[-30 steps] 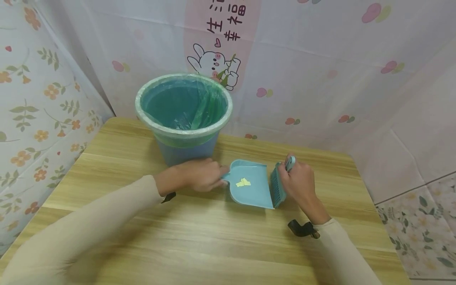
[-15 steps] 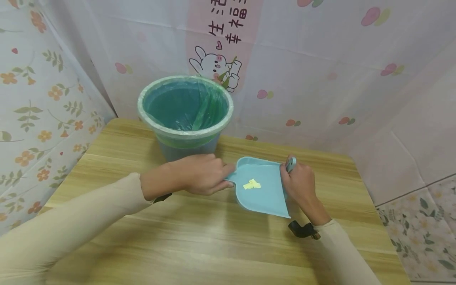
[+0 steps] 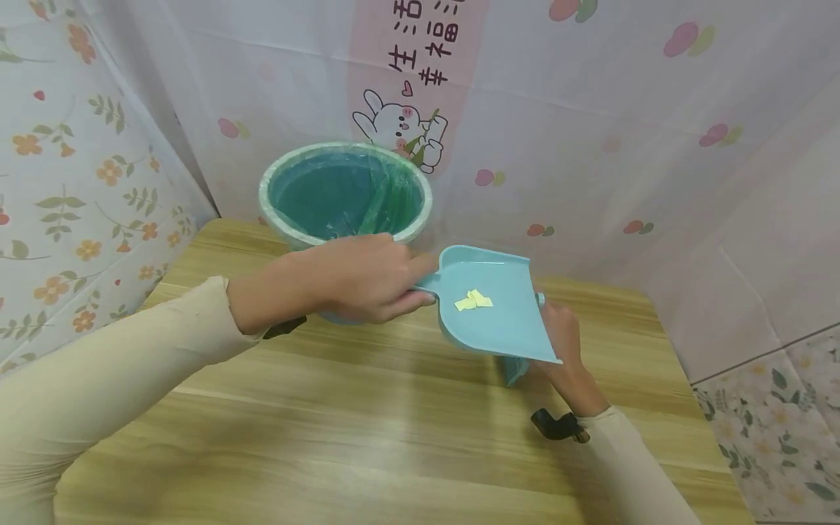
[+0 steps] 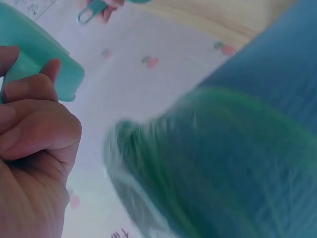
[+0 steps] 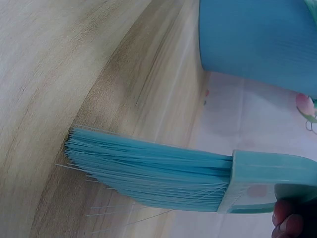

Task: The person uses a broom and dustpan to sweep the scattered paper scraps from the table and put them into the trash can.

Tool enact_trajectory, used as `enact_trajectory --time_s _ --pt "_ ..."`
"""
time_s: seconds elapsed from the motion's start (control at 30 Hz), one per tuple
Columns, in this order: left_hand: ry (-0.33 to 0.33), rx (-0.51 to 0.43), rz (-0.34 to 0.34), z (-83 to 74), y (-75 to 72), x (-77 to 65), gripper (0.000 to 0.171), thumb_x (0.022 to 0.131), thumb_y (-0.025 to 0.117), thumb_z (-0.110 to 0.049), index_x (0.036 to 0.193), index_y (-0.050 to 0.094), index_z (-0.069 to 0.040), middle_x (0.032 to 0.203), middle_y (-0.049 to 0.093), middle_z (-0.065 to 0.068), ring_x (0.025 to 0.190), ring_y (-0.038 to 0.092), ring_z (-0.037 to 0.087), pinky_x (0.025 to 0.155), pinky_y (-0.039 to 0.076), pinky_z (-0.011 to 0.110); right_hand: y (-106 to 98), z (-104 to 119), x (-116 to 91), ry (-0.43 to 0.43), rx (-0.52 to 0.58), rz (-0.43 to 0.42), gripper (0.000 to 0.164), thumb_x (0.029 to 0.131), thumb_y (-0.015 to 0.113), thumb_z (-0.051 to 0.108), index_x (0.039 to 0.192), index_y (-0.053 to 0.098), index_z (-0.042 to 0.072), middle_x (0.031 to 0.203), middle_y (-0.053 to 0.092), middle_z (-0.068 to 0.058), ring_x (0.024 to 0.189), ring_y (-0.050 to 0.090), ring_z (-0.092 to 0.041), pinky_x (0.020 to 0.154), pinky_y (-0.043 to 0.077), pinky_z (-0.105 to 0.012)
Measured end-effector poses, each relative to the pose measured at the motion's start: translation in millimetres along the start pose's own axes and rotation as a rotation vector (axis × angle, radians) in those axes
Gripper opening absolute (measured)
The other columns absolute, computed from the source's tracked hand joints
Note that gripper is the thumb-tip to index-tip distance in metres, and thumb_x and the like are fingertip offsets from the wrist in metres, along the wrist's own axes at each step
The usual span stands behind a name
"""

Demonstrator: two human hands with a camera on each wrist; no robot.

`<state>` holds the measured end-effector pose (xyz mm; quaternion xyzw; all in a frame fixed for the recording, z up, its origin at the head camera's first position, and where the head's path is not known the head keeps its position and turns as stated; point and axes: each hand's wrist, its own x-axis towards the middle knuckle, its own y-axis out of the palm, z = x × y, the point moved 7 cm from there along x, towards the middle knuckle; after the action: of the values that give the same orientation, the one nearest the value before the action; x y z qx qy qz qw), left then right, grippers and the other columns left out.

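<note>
My left hand [image 3: 367, 281] grips the short handle of a light blue dustpan [image 3: 502, 317], raised above the table. Small pale yellow paper scraps [image 3: 474, 300] lie in the pan near its handle end. Behind and below the pan, my right hand [image 3: 561, 339] holds a small blue hand brush [image 3: 514, 370], mostly hidden from the head camera. In the right wrist view the brush's bristles [image 5: 148, 168] point down to the wooden table. A blue bin [image 5: 257, 39] with a green plastic liner [image 4: 198, 148] stands just beyond my left hand.
The wooden table [image 3: 341, 437] spreads in front of me. A printed white curtain [image 3: 577, 160] hangs behind it, and a flowered sheet [image 3: 79, 189] hangs at the left. The bin's pale rim [image 3: 262, 193] rises near the table's back edge.
The left hand has lifted the dustpan from the table, with the paper scraps in it, upward and a little to the right. The right hand and brush have stayed almost in place.
</note>
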<state>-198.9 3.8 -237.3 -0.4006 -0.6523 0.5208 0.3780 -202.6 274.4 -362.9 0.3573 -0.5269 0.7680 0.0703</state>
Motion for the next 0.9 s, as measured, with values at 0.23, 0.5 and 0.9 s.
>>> enact_trajectory --time_s 0.23,0.5,0.9 --pt "-0.016 -0.016 -0.065 16.6 -23.0 -4.3 0.026 0.113 0.057 -0.029 0.1 0.055 -0.007 0.071 0.048 0.0 0.065 0.054 0.021 0.066 0.049 0.039 1.7 -2.6 0.9 0.027 0.047 -0.051 0.025 0.105 0.056 0.009 0.091 0.069 -0.006 0.053 0.038 -0.002 0.049 0.029 -0.017 0.043 0.029 -0.041" --pt "-0.066 0.023 -0.115 40.7 -39.4 -18.7 0.025 0.112 0.056 -0.027 0.098 0.057 -0.006 0.071 0.049 0.001 0.064 0.053 0.023 0.066 0.048 0.042 3.9 -4.0 2.8 0.103 0.037 0.022 0.038 0.099 0.053 0.01 0.065 0.036 0.014 0.057 0.026 0.007 0.048 0.022 -0.011 0.046 0.022 -0.034" --pt "-0.155 0.063 -0.22 82.2 -65.4 -55.2 0.02 0.107 0.06 -0.024 0.1 0.062 -0.005 0.069 0.051 0.0 0.065 0.055 0.023 0.067 0.047 0.045 4.3 -4.0 2.9 0.118 0.055 0.03 0.034 0.096 0.056 0.007 0.069 0.036 0.014 0.058 0.027 0.007 0.05 0.022 -0.01 0.045 0.024 -0.032"
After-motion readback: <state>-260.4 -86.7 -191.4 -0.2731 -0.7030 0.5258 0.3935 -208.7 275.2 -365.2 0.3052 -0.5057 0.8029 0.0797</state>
